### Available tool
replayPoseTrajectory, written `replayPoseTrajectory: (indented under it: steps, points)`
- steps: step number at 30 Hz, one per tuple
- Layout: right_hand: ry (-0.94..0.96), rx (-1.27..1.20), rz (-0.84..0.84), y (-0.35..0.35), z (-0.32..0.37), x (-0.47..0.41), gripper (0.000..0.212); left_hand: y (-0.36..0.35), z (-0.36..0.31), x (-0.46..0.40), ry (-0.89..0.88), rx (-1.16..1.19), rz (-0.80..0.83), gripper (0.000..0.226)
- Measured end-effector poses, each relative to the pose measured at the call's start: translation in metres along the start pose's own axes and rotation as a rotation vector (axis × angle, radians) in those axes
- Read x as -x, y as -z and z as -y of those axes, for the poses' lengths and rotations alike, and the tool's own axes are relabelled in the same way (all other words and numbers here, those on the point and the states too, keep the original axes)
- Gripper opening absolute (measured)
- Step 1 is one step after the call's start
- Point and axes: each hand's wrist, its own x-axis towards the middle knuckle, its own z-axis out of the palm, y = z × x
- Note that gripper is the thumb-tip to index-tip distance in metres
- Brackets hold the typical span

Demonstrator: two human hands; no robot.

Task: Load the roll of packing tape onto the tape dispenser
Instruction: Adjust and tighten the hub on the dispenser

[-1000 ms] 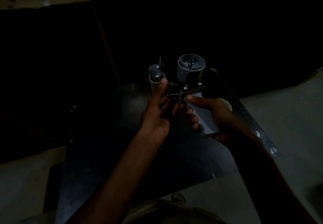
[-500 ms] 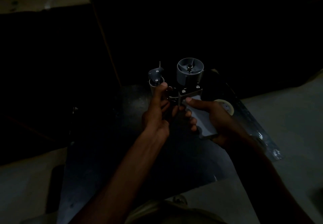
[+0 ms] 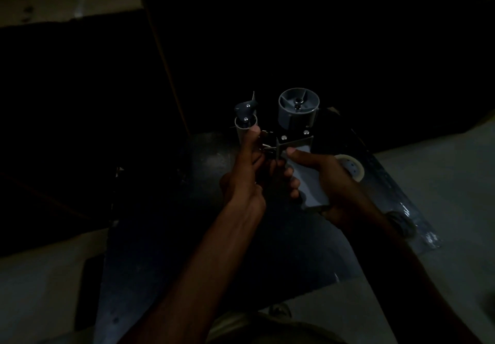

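Grey plastic handle: the right hand (image 3: pixel 332 180) curls round the handle of the tape dispenser (image 3: pixel 297 140), thumb laid along its top, holding it up in front of the body.
Left hand: the left hand (image 3: pixel 245 172) grips the dispenser's front end, fingers curled in beneath, thumb reaching up beside the small roller (image 3: pixel 245 126).
Hub: the round spool hub (image 3: pixel 298 107) faces the camera with nothing on it.
Tape roll: the roll of packing tape (image 3: pixel 352 166) lies flat on the dark sheet (image 3: pixel 187 236), just beyond the right hand, partly hidden by it, touched by neither hand.
Light: very dim; the metal parts by the left fingers are hard to make out.
Risk, blade: the cutting edge likely sits near the left fingers, so a slip there could nick them.
Risk, release: one hand must let go to fetch the roll; the other hand's grip alone may let the dispenser tip.
Risk, orientation: in this dark the roll could go on the hub backwards, sticky side wrong.
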Motion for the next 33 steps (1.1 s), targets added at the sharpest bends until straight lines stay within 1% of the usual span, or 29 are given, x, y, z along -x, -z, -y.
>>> replayPoseTrajectory:
  steps: [2,5,9,15,18,21,25,29,33]
  points:
    - [0.010,0.004,0.013,0.001,-0.002,-0.003,0.016,-0.002,-0.002,0.003,0.014,-0.007,0.029,0.052]
    - [0.034,0.011,0.024,0.001,-0.006,-0.007,0.017,-0.003,-0.003,0.003,0.033,-0.019,0.041,0.060]
    - [0.060,0.014,0.022,0.001,-0.009,-0.011,0.017,-0.002,-0.002,0.001,0.025,-0.019,0.021,0.061]
    - [0.064,0.000,0.016,0.001,-0.013,-0.017,0.018,-0.002,-0.003,0.000,0.022,0.018,-0.035,0.045]
    - [0.052,-0.002,0.022,0.003,-0.014,-0.019,0.017,-0.002,-0.003,0.000,0.028,0.017,-0.037,0.047]
    - [0.054,-0.015,0.033,0.002,-0.014,-0.020,0.017,0.000,-0.002,-0.001,0.039,-0.011,-0.023,0.057]
    - [0.060,-0.039,0.031,-0.002,-0.014,-0.018,0.016,0.000,-0.002,-0.003,0.041,0.016,-0.036,0.055]
    - [0.073,-0.026,-0.010,-0.006,-0.012,-0.016,0.017,0.000,-0.001,-0.002,0.035,0.009,-0.050,0.062]
    - [0.077,-0.044,0.008,-0.005,-0.012,-0.018,0.016,-0.001,0.000,-0.001,0.018,0.031,-0.073,0.048]
